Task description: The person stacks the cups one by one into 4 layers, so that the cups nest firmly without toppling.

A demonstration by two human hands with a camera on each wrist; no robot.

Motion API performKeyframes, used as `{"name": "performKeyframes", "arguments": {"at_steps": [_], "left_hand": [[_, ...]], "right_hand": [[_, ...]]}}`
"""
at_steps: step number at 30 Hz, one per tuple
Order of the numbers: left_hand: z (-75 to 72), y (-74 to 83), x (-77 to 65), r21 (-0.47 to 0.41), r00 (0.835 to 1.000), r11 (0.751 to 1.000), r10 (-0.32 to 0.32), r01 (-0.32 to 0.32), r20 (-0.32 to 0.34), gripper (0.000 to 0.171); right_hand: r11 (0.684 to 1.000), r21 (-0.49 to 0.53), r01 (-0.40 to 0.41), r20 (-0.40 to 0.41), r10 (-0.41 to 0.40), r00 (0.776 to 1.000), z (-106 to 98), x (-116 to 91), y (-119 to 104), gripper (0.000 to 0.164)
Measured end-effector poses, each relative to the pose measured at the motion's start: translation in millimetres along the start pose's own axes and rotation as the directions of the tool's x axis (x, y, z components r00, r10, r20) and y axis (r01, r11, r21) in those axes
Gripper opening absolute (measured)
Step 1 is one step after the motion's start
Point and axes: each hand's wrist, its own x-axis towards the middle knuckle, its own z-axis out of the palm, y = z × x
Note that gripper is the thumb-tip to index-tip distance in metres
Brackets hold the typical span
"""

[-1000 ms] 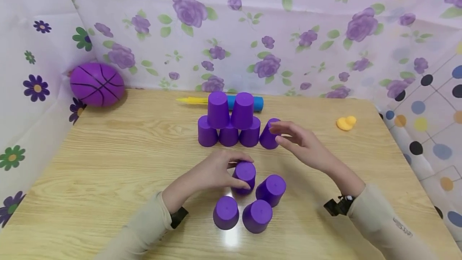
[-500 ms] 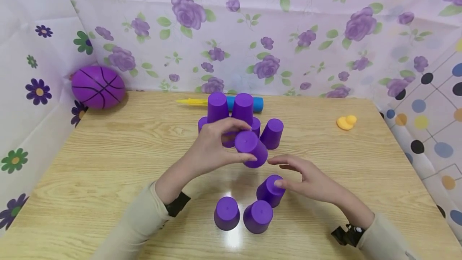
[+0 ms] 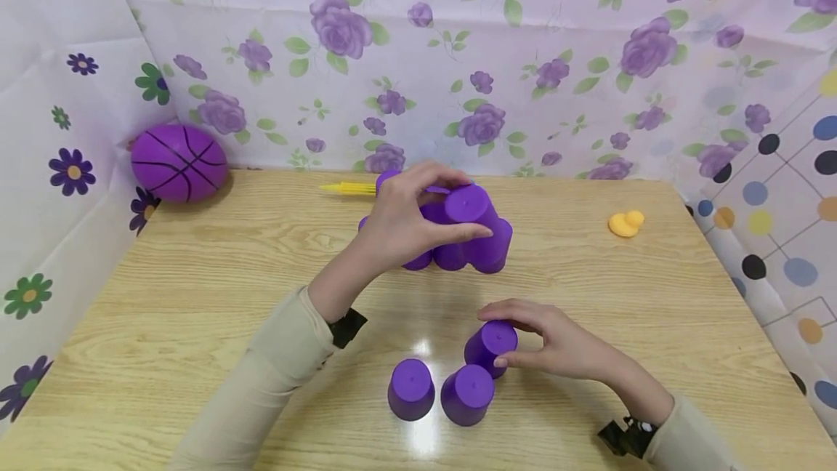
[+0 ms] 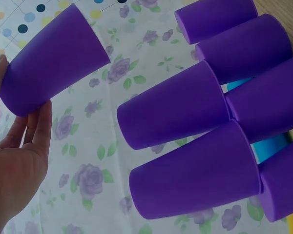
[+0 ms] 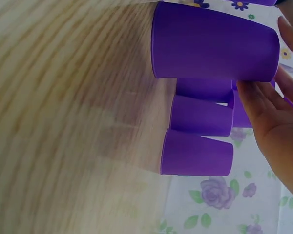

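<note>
My left hand (image 3: 405,220) grips an upside-down purple cup (image 3: 467,206) near its base, raised over the right end of a two-level cup stack. The left wrist view shows that held cup (image 4: 53,61) tilted and apart from the two upper cups (image 4: 171,107), which rest on a bottom row of several cups (image 4: 246,48). My right hand (image 3: 565,344) has its fingers and thumb around another upside-down purple cup (image 3: 492,344) standing on the table. Much of the stack is hidden behind my left hand in the head view.
Two more upside-down purple cups, one front left (image 3: 410,387) and one beside it (image 3: 467,393), stand nearest me on the wooden table (image 3: 216,325). Behind the stack lies a yellow-tipped pump (image 3: 349,188). A purple ball (image 3: 179,163) is at the back left, a yellow rubber duck (image 3: 625,224) at the right.
My left hand has lifted a cup from the front group and carried it forward and up over the stack. My right hand has come back from the row's end cup to a front cup.
</note>
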Motion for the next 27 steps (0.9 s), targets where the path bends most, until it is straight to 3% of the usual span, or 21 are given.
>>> {"name": "performKeyframes", "arguments": {"at_steps": [6, 15, 22, 27], "left_hand": [[8.0, -5.4, 18.0, 0.069, 0.997, 0.997, -0.047, 0.043, 0.062, 0.051], [16.1, -6.8, 40.9, 0.241, 0.980, 0.968, -0.111, 0.069, 0.165, 0.051], [18.7, -22.7, 59.5, 0.335, 0.939, 0.940, -0.171, 0.064, 0.300, 0.049], [21.8, -33.4, 64.0, 0.362, 0.918, 0.928, -0.221, 0.094, 0.328, 0.045]], "right_hand": [[0.999, -0.017, -0.042, 0.013, 0.042, 0.999, 1.3, -3.1, 2.7, 0.042], [0.999, -0.052, 0.007, -0.017, -0.008, 1.000, 2.2, -4.0, 3.2, 0.041], [1.000, -0.004, 0.013, -0.036, -0.013, 0.999, 3.7, -5.1, 6.6, 0.042], [1.000, 0.025, 0.009, -0.042, -0.007, 0.999, 5.9, -5.5, 8.3, 0.043]]}}
